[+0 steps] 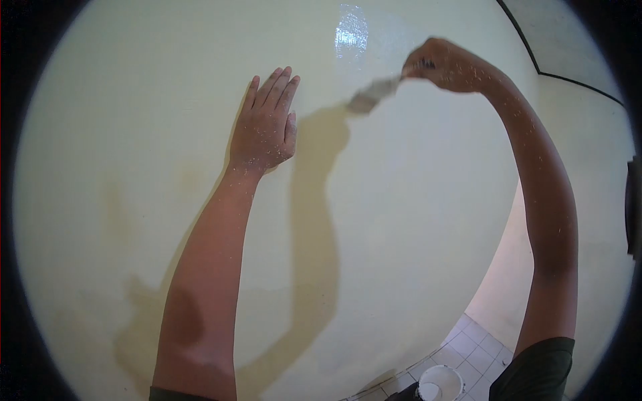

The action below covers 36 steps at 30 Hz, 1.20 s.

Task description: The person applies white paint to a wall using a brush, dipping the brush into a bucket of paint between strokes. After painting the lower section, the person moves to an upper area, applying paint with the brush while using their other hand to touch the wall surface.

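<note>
My left hand (263, 130) lies flat against the pale yellow wall (401, 220), fingers stretched upward, holding nothing. Up and to the right, my right hand (448, 65) is closed around the handle of a flat paintbrush (372, 95). Motion blurs the brush, and its greyish head points down and left, close to the wall; whether it touches cannot be seen. A shiny wet patch (352, 32) shows on the wall above the brush. White specks dot both of my hands and forearms.
A white bucket (461, 384) with white contents stands on the tiled floor (468, 341) at the bottom right, beside a dark object. At the right the wall ends at an edge, with another wall (582, 147) beyond. A black object (632, 207) sits at the far right.
</note>
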Motion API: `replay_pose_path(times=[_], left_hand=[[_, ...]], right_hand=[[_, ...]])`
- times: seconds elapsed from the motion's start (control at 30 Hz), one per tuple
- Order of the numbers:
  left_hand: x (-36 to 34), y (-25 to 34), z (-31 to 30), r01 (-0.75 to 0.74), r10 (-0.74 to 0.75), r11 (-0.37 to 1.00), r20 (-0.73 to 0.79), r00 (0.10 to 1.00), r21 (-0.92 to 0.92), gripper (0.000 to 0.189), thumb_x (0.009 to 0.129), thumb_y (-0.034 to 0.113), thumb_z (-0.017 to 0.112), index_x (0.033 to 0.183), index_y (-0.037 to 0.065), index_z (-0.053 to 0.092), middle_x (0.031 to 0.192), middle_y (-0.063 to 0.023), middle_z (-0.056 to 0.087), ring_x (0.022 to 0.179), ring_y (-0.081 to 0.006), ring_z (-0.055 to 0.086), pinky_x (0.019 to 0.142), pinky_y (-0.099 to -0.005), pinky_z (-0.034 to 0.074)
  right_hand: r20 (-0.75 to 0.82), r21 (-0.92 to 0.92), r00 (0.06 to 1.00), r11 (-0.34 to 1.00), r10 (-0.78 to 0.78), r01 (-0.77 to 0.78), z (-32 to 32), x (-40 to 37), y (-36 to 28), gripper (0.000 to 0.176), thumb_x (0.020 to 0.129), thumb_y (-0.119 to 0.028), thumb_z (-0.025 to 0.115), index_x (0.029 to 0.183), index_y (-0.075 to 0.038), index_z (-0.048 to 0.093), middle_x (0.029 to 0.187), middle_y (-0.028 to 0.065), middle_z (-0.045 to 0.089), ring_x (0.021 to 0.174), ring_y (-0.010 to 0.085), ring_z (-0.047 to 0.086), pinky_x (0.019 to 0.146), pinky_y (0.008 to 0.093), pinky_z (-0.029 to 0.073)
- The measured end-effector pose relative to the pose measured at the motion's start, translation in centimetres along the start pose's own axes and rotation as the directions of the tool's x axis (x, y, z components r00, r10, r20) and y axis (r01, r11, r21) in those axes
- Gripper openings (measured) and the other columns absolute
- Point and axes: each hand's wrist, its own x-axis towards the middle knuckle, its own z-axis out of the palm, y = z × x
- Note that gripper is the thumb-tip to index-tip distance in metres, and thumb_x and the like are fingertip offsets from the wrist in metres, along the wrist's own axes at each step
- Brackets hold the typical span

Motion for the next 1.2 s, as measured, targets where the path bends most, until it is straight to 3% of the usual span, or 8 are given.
replay_pose_path(times=[0.13, 0.23, 0.43, 0.63, 0.73, 0.87, 1.03, 1.2], left_hand=[[-0.3, -0.3, -0.6, -0.020, 0.019, 1.000, 0.012, 1.000, 0.004, 0.064, 0.094, 0.011, 0.049, 0.157, 0.005, 0.039, 0.163, -0.0114, 0.039, 0.154, -0.0263, 0.033, 0.131, -0.0499, 0.019], [-0.1, -0.3, -0.3, -0.011, 0.011, 1.000, 0.005, 1.000, -0.007, 0.063, 0.093, 0.011, 0.049, 0.156, 0.006, 0.040, 0.163, -0.0114, 0.040, 0.154, -0.0266, 0.033, 0.132, -0.0497, 0.019], [-0.2, 0.1, -0.2, 0.003, -0.004, 0.999, -0.022, 1.000, -0.034, 0.062, 0.092, 0.009, 0.049, 0.154, 0.006, 0.042, 0.161, -0.0120, 0.042, 0.153, -0.0276, 0.035, 0.131, -0.0499, 0.020], [0.0, 0.0, -0.4, -0.023, 0.023, 1.000, -0.020, 1.000, 0.001, 0.061, 0.092, 0.008, 0.048, 0.153, 0.006, 0.044, 0.160, -0.0118, 0.043, 0.152, -0.0272, 0.037, 0.130, -0.0501, 0.023], [0.0, 0.1, 0.1, -0.023, 0.023, 1.000, -0.041, 0.999, 0.001, 0.061, 0.092, 0.008, 0.047, 0.153, 0.006, 0.044, 0.160, -0.0113, 0.043, 0.152, -0.0266, 0.037, 0.130, -0.0499, 0.024], [0.1, -0.1, 0.4, -0.027, 0.028, 0.999, -0.040, 0.999, 0.026, 0.062, 0.092, 0.008, 0.047, 0.153, 0.007, 0.043, 0.160, -0.0105, 0.043, 0.152, -0.0261, 0.036, 0.130, -0.0497, 0.023], [0.1, -0.2, 0.2, -0.034, 0.036, 0.997, -0.028, 0.999, 0.068, 0.059, 0.093, 0.013, 0.052, 0.152, 0.008, 0.046, 0.159, -0.0089, 0.045, 0.151, -0.0234, 0.038, 0.130, -0.0478, 0.024], [0.0, 0.1, -0.3, -0.030, 0.030, 0.998, -0.010, 0.999, 0.060, 0.059, 0.093, 0.013, 0.051, 0.151, 0.007, 0.046, 0.158, -0.0093, 0.046, 0.151, -0.0236, 0.038, 0.130, -0.0478, 0.025]], right_hand=[[-0.398, -0.217, 0.918, 0.972, 0.000, -0.094, -0.8, 3.5, 0.8, 0.026, 0.099, -0.020, 0.072, 0.105, 0.004, 0.077, 0.085, 0.0162, 0.076, 0.068, 0.0208, 0.064, 0.069, 0.0397, 0.053], [-0.544, -0.079, 0.819, 0.960, 0.183, -0.267, -0.1, 6.4, 1.3, 0.023, 0.103, -0.013, 0.060, 0.089, 0.002, 0.070, 0.071, 0.0120, 0.066, 0.061, 0.0203, 0.056, 0.058, 0.0400, 0.047], [-0.752, -0.101, 0.644, 0.941, 0.141, -0.323, 0.3, 8.4, 1.3, 0.022, 0.102, -0.011, 0.060, 0.086, -0.001, 0.071, 0.072, 0.0145, 0.067, 0.060, 0.0256, 0.060, 0.058, 0.0412, 0.049], [-0.476, -0.104, 0.878, 0.989, 0.046, -0.108, -0.8, 7.3, 2.1, 0.023, 0.099, -0.011, 0.064, 0.080, 0.000, 0.068, 0.069, 0.0123, 0.065, 0.064, 0.0221, 0.059, 0.059, 0.0420, 0.047], [-0.046, -0.138, 0.992, 0.983, 0.120, -0.125, -2.0, 5.6, 0.5, 0.022, 0.098, -0.009, 0.064, 0.078, 0.000, 0.068, 0.069, 0.0118, 0.066, 0.064, 0.0214, 0.060, 0.059, 0.0414, 0.047], [-0.108, 0.001, 0.978, 0.983, -0.181, 0.182, 2.7, 2.6, -0.9, 0.023, 0.097, -0.016, 0.073, 0.103, 0.006, 0.076, 0.074, 0.0153, 0.071, 0.063, 0.0195, 0.057, 0.062, 0.0390, 0.050], [0.374, 0.056, 0.914, 0.987, -0.158, 0.148, 4.5, 0.0, -5.9, 0.020, 0.098, -0.014, 0.071, 0.102, 0.005, 0.077, 0.070, 0.0124, 0.069, 0.059, 0.0190, 0.052, 0.060, 0.0399, 0.047], [0.508, 0.144, 0.858, 0.990, -0.068, -0.007, 4.4, -1.9, -6.8, 0.019, 0.096, -0.017, 0.074, 0.104, -0.001, 0.079, 0.079, 0.0117, 0.075, 0.066, 0.0210, 0.060, 0.067, 0.0404, 0.050]])
